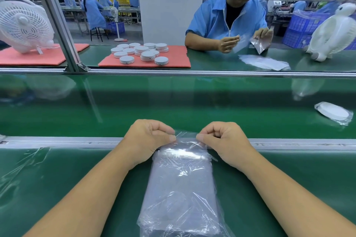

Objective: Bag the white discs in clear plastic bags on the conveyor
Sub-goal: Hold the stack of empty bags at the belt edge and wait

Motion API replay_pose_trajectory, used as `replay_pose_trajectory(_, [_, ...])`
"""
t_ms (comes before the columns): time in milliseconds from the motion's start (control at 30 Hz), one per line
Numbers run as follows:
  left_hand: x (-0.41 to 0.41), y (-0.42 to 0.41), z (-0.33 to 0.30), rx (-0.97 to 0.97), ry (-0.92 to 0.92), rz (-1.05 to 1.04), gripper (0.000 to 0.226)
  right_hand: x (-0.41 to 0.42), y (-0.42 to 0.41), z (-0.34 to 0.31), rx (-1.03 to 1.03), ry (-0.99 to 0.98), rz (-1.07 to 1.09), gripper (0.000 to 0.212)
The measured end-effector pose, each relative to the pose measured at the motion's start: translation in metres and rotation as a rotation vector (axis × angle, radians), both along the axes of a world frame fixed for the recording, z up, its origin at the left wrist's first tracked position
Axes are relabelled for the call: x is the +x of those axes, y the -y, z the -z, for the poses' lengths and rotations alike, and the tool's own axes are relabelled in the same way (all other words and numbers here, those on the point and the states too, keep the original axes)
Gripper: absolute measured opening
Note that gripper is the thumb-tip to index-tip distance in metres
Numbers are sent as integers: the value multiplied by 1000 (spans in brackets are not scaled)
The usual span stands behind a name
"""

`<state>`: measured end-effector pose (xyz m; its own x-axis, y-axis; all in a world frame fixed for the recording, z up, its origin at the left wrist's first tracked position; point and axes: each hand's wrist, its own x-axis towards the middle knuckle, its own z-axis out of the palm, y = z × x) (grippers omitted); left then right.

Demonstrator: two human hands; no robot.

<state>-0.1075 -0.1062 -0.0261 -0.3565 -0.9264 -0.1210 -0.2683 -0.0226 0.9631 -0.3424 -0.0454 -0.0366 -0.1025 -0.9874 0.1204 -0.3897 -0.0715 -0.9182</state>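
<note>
A stack of clear plastic bags (181,194) lies closest, flat on the green table (289,188) between two bare forearms. Both arms reach forward from the bottom corners and come together at the far end of the stack. The left hand (148,140) is curled into a loose fist, and its thumb and finger pinch the top bag's open edge. The right hand (224,140) is curled the same way and pinches the same edge just beside it. Past the hands runs the green conveyor (173,106). One white disc already in a bag (334,113) lies on it, far to the right. Across the belt, many bare white discs (141,53) sit piled on a pink mat (173,59). A person in a blue coat (227,21) sits there, holding a small bag. A white fan (23,23) stands at far left.
</note>
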Motion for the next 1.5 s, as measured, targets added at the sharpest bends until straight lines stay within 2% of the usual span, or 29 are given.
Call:
replay_pose_trajectory(133, [-1,-1,-1,-5,12,-14,24,0,1,1,3,8,-20,8])
replay_pose_trajectory(200, [-1,-2,-1,-8,11,-18,27,0,1,1,11,12,-30,12])
replay_pose_trajectory(300, [-2,-3,-1,-14,9,-26,25,1,1,1,12,-12,-51,8])
replay_pose_trajectory(500, [-2,-1,1,-6,-67,-23,14,0,0,0,9,-49,-33,17])
replay_pose_trajectory(667, [0,2,3,-29,-53,-25,16,0,0,0,13,-48,-14,19])
replay_pose_trajectory(900, [-1,2,3,-44,-30,-57,28,1,-1,-1,37,-1,-62,3])
replay_pose_trajectory(1067, [-3,2,3,-49,-56,-74,21,0,-1,-1,17,-50,-44,12])
replay_pose_trajectory(1400, [-1,4,8,-46,-66,-51,24,2,-1,2,23,-19,-17,6])
replay_pose_trajectory(1500, [-1,6,9,-57,-57,-45,25,2,-1,2,27,-9,-9,15])
